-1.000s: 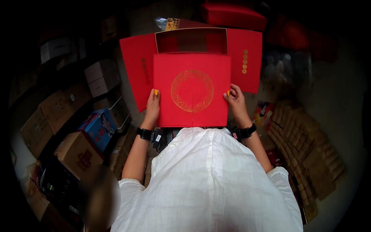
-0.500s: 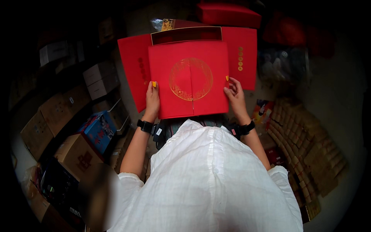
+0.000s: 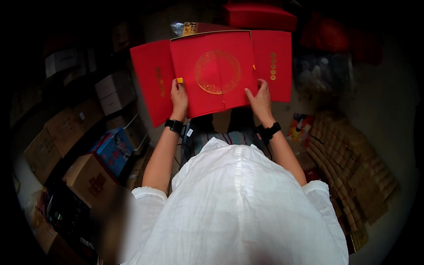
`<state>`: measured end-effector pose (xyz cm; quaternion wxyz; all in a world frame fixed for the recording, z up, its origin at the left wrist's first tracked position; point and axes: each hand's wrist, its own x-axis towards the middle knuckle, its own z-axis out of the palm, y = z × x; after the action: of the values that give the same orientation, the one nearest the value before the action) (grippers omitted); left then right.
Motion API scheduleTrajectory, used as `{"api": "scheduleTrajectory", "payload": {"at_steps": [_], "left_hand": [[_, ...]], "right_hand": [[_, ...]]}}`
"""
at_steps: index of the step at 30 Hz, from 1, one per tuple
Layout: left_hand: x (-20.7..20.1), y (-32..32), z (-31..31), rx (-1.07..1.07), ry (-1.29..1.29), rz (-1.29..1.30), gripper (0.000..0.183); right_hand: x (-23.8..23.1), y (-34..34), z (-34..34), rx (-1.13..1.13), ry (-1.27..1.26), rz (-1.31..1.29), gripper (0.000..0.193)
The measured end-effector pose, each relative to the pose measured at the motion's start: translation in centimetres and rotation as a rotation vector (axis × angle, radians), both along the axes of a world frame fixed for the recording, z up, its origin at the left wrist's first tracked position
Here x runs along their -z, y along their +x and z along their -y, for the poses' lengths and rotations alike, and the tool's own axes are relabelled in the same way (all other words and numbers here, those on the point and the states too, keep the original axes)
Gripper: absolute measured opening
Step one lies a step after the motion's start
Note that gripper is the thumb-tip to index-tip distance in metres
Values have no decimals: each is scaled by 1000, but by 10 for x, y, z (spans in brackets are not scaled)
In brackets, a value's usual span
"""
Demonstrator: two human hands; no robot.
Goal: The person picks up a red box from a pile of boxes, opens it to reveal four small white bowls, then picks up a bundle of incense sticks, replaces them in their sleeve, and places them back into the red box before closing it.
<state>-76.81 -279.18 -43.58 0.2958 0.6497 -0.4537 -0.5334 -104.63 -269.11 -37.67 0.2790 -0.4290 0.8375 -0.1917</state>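
Observation:
A square red box (image 3: 212, 95) bears a gold ring of ornament, split by a seam down its middle. It lies between the two spread red doors of a larger gift box (image 3: 272, 90), whose gold-edged rim shows along its far side. My left hand (image 3: 179, 99) is closed on the red box's left edge, beside a yellow tab (image 3: 179, 80). At the near right corner my right hand (image 3: 260, 99) holds the same box, thumb on its face and fingers along its side. A second yellow tab (image 3: 254, 67) shows just above those fingers.
Another red box (image 3: 260, 17) stands behind. Cardboard cartons (image 3: 90, 179) and a blue box (image 3: 112, 150) are stacked at left. At right lie rows of brown bundled packs (image 3: 349, 163) and a clear plastic bag (image 3: 324, 73). My legs are just below the red box.
The red box has moved away from me and tilted slightly, now covering the larger box's dark opening. My hands went with it; the right thumb has come onto its face.

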Motion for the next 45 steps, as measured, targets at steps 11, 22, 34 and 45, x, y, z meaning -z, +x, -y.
{"api": "scheduleTrajectory", "payload": {"at_steps": [11, 22, 34, 45], "left_hand": [[-16, -11, 4, 63, -117, 189, 44], [-28, -23, 16, 185, -530, 408, 52], [-36, -34, 8, 276, -373, 799, 77], [-55, -35, 15, 425, -214, 852, 95]], "right_hand": [[16, 12, -14, 15, 63, -14, 69], [23, 19, -23, 30, -31, 35, 78], [15, 20, -3, -36, 44, -8, 84], [19, 10, -1, -134, 45, -12, 84]]}}
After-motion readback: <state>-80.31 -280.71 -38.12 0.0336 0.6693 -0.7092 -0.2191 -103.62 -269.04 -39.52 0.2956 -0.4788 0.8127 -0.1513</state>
